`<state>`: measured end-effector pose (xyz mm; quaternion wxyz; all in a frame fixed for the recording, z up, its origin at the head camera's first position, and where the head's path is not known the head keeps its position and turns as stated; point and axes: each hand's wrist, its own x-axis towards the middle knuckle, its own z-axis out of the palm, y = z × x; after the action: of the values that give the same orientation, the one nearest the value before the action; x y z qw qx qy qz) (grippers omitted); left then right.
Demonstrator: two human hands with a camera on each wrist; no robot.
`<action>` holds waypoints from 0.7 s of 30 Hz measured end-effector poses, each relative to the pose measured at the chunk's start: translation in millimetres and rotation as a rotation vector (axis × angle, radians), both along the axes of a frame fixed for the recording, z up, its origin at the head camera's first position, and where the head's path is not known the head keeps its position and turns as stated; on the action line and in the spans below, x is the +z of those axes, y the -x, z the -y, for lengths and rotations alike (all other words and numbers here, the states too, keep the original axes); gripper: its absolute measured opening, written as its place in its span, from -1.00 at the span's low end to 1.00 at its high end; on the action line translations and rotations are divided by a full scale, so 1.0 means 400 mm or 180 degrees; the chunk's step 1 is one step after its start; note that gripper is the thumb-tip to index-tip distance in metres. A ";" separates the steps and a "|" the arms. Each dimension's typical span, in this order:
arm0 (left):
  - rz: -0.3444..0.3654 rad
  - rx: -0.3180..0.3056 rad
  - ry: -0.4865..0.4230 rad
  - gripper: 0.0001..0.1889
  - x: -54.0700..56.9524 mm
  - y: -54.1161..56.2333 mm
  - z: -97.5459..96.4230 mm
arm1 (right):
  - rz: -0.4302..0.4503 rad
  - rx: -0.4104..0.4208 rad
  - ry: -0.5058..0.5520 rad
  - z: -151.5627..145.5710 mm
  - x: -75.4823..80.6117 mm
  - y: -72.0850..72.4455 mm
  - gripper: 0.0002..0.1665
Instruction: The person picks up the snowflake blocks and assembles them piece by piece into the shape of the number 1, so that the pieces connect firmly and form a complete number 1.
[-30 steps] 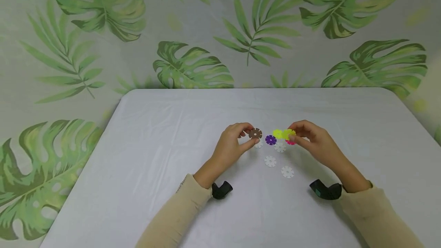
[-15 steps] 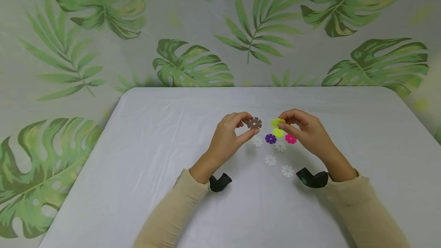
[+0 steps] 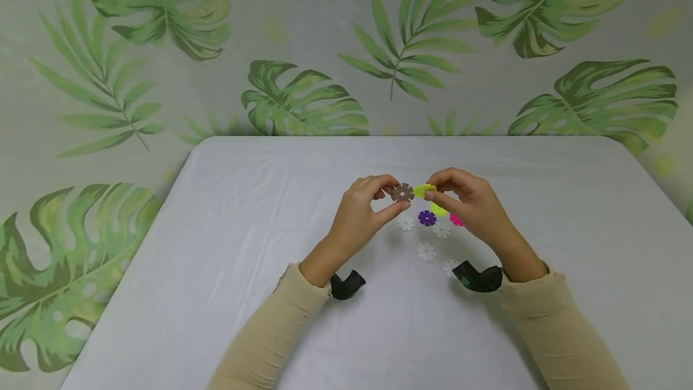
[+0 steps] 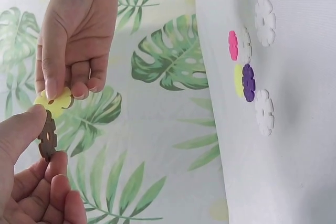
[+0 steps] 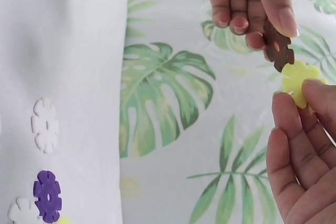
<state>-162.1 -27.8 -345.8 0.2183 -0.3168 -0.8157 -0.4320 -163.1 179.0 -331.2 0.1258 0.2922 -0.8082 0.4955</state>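
My left hand (image 3: 357,212) pinches a brown notched disc (image 3: 402,192), a flower-like snowflake piece, between thumb and fingers. From the other side my right hand (image 3: 470,203) pinches a yellow notched disc (image 3: 423,190) of the same shape. Both discs are up above the table. In the right wrist view the edge of the yellow disc (image 5: 299,82) meets the lower edge of the brown disc (image 5: 278,48), the two set at an angle. The left wrist view likewise shows the yellow disc (image 4: 55,102) right at the end of the brown disc (image 4: 47,137).
On the white-covered table (image 3: 260,209) below lie a purple disc (image 3: 427,218), a pink disc (image 3: 456,219), a second yellow disc (image 3: 438,210) and several white discs (image 3: 426,251). A leaf-patterned backdrop (image 3: 303,98) stands behind the table's far edge.
My right hand has carried the yellow disc up off the table and leftward to the brown disc. My left hand has risen slightly with the brown disc.
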 end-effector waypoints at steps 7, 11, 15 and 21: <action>0.0008 -0.0075 -0.0046 -0.66 0.002 -0.004 -0.002 | 0.0016 -0.0014 0.0016 0.006 -0.005 -0.003 -0.80; -0.0033 -0.0118 -0.0024 -0.68 0.000 -0.005 -0.002 | -0.0005 0.0022 0.0081 0.007 -0.007 -0.004 -0.80; -0.0083 -0.0165 -0.0010 -0.71 -0.004 -0.006 -0.004 | -0.0010 0.0087 0.0219 0.010 -0.010 -0.005 -0.79; -0.0180 -0.0206 -0.0068 -0.71 -0.009 -0.007 -0.007 | -0.0021 0.0097 0.0282 0.016 -0.016 -0.006 -0.80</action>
<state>-159.1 -25.1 -349.6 0.2306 -0.3527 -0.7939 -0.4384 -160.6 172.7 -337.7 0.1338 0.3002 -0.7805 0.5318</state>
